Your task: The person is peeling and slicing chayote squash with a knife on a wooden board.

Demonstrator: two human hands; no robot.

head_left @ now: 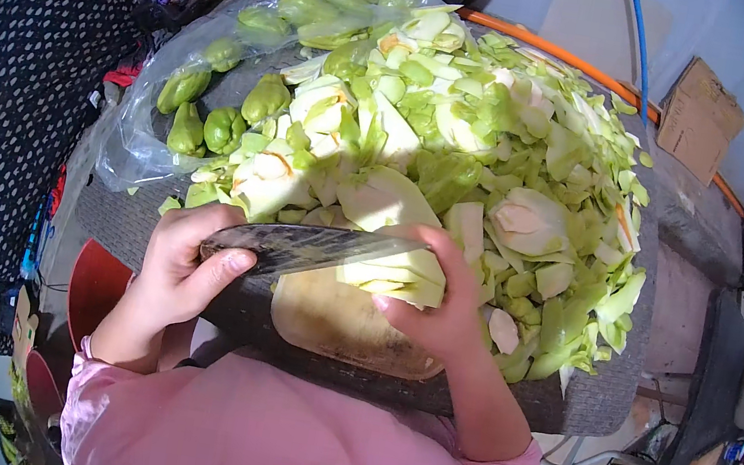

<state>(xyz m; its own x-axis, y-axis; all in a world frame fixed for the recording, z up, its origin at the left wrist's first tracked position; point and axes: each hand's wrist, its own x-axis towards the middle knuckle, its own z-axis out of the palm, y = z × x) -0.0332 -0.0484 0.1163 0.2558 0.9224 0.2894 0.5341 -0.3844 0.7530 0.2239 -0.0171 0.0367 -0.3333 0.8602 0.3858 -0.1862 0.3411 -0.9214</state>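
My left hand [188, 257] is closed round the end of a dark-bladed kitchen knife [302, 246], its thumb on the near side. The blade reaches right, its tip by the fingers of my right hand [446, 288]. That hand grips a stack of pale green chayote slices [399, 278], thumb in front and fingers behind; whether the edge touches the slices I cannot tell. Below them lies a worn wooden cutting board [343, 325] at the table's near edge. Directly behind the knife sit large cut chayote pieces [387, 198].
A big heap of cut chayote [539, 162] covers the table's middle and right. Whole chayotes [267, 99] lie at the left, several in a clear plastic bag [137, 132]. A red chair [95, 291] stands left of the table [130, 223]; an orange pipe [565, 59] runs behind.
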